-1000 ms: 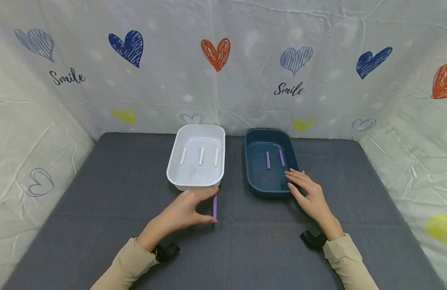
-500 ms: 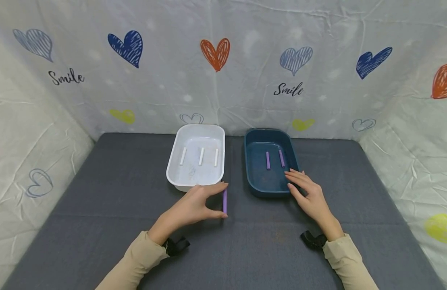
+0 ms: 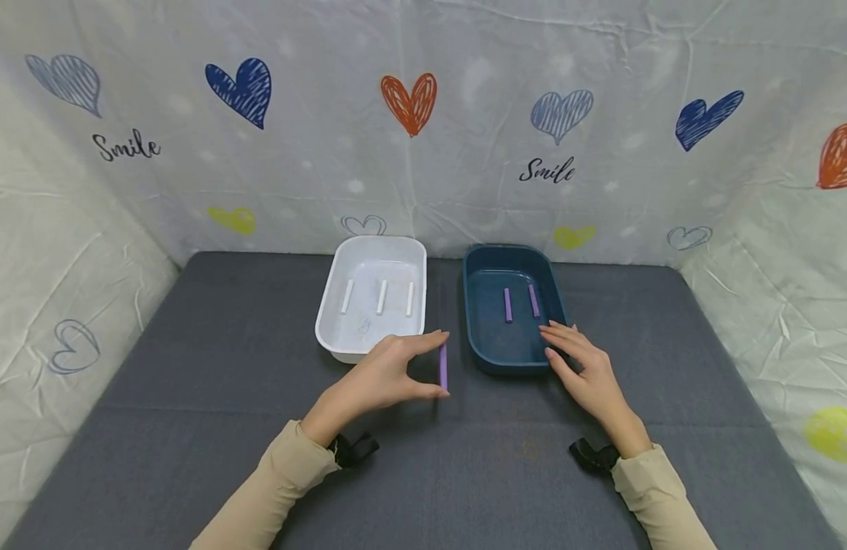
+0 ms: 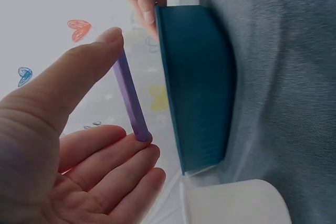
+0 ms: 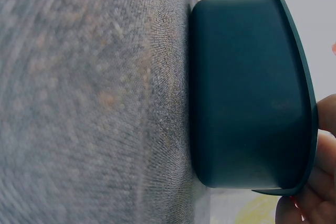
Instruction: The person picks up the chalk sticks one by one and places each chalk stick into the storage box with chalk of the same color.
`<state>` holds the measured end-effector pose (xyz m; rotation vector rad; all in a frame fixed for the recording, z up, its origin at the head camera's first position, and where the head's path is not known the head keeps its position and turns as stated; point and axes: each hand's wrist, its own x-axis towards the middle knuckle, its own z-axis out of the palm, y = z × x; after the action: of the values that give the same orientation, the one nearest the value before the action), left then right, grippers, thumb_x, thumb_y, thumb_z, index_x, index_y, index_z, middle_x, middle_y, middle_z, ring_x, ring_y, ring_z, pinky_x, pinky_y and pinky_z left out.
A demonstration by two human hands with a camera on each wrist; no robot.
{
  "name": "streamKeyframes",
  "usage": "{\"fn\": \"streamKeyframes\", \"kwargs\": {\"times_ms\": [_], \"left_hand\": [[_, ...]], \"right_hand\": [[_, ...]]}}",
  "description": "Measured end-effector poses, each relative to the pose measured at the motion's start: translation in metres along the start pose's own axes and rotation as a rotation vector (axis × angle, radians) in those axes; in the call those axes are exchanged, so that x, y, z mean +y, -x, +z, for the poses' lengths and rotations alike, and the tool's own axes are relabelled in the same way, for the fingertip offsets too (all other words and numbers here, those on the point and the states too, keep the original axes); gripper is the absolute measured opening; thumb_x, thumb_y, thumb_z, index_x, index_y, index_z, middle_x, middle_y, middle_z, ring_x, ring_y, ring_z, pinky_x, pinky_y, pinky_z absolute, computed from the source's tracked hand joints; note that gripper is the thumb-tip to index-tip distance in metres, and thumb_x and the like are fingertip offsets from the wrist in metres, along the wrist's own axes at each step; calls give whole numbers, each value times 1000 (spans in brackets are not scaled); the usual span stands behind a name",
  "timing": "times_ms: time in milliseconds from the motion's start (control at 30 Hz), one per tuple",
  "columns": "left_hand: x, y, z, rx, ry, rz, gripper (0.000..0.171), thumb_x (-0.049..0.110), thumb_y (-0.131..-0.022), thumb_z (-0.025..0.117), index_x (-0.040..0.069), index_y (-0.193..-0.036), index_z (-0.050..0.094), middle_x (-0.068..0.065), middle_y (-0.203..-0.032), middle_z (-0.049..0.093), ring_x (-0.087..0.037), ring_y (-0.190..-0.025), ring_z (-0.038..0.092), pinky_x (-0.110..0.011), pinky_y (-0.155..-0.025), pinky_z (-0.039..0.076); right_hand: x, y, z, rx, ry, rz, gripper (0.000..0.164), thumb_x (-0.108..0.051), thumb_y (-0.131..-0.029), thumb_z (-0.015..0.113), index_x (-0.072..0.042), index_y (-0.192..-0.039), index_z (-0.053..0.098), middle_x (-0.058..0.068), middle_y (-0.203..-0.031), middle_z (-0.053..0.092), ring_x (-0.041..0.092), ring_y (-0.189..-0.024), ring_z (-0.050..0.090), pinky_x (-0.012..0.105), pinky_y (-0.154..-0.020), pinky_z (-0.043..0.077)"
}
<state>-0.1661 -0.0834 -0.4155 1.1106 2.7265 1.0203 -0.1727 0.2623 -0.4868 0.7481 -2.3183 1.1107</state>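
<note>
Thumb and fingertips of my left hand [image 3: 389,373] pinch a purple chalk stick [image 3: 443,368] by its two ends. The hand holds it above the table, between the two trays. In the left wrist view the purple chalk [image 4: 130,95] spans from the thumb to a fingertip. My right hand [image 3: 588,372] rests with loosely extended fingers on the near right rim of the dark blue tray [image 3: 511,365]. Two purple chalk sticks [image 3: 509,305] lie in that tray. The right wrist view shows the tray's outer wall [image 5: 247,93] and part of the fingers at its rim.
Left of the blue tray stands a white tray [image 3: 330,325] with three white chalk sticks [image 3: 382,297] lying apart in it. Both trays sit near the back edge of the grey cloth-covered table [image 3: 505,489]. A white printed curtain [image 3: 464,153] hangs behind.
My left hand has moved right and away from me, carrying the purple chalk from the white tray's near corner toward the blue tray. The right hand has stayed at the blue tray's rim.
</note>
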Motion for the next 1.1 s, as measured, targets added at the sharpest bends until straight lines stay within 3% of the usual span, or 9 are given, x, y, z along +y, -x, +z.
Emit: {"fn": "streamKeyframes", "kwargs": {"times_ms": [233,600,1100], "left_hand": [[3,-19,-2,13,3,11,81,32,-75,89,0,-141,54,-13,-142,54,-23,-127,56,-40,-102,48],[5,-50,-6,6,7,1,79,33,-77,87,3,-142,53,-11,-143,53,-21,-129,54,-38,-104,48],[4,-84,-8,-38,-11,-52,79,31,-78,86,1,-143,52,-12,-144,53,-23,-129,54,-38,-102,48]], "right_hand": [[-1,0,0,-7,-11,14,32,2,-91,68,5,-123,68,14,-130,64,25,-131,52,57,-113,30],[0,0,0,9,-7,-10,33,4,-89,68,5,-122,68,20,-127,65,31,-129,54,58,-112,30],[-1,0,0,2,-6,1,33,2,-90,68,5,-123,68,18,-129,64,28,-130,53,54,-114,30]]}}
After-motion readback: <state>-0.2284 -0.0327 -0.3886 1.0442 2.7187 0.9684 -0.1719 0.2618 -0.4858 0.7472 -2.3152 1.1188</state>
